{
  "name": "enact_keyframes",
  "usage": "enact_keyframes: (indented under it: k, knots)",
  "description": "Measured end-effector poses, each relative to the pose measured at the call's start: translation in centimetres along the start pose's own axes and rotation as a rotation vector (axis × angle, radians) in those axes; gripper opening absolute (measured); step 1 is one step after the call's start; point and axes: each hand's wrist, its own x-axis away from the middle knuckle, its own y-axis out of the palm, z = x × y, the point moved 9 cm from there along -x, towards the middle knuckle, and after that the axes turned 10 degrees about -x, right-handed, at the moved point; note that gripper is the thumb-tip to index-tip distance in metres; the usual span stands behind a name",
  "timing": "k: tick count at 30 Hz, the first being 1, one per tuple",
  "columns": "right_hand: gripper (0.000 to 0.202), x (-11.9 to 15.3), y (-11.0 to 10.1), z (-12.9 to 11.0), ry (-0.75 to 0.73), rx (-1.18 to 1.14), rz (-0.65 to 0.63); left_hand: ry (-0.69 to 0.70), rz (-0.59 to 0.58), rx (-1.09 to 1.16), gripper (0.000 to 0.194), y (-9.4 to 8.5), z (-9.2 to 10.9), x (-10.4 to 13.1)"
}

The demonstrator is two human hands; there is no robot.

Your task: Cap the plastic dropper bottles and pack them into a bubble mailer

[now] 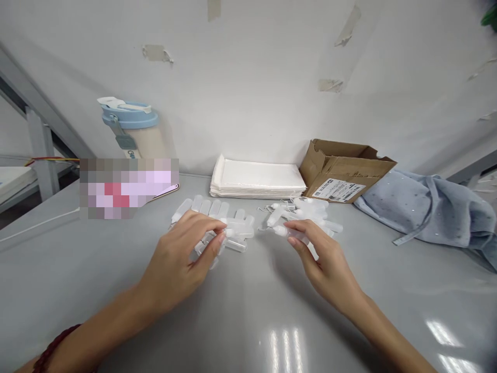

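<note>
My left hand [186, 254] is closed, thumb and forefinger pinching the white end of a small translucent plastic bottle [239, 232]. Around its fingertips lies a loose pile of similar clear bottles [197, 204], partly hidden behind the hand. In my right hand [322, 254], thumb and fingers grip another small translucent bottle [281, 231] with a white tip, its tip pointing left toward my other hand. A thin strand shows at that tip. Behind my right fingers sits a second pile of small bottles [318, 210], several with white tips and thin strands.
A stack of white envelopes or sheets [260, 178] lies against the wall beside an open cardboard box [345, 171]. Bluish-grey cloth [427, 207] is bunched at right. At left stand a blue-lidded tumbler [132, 124] and a phone [165, 192], partly pixelated.
</note>
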Motion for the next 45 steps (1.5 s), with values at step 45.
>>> enact_keyframes:
  k: [45]
  knots:
    - [0.024, 1.5, 2.7, -2.4, 0.051, -0.404, -0.187, 0.106, -0.181, 0.313, 0.015, 1.2, 2.8, 0.5]
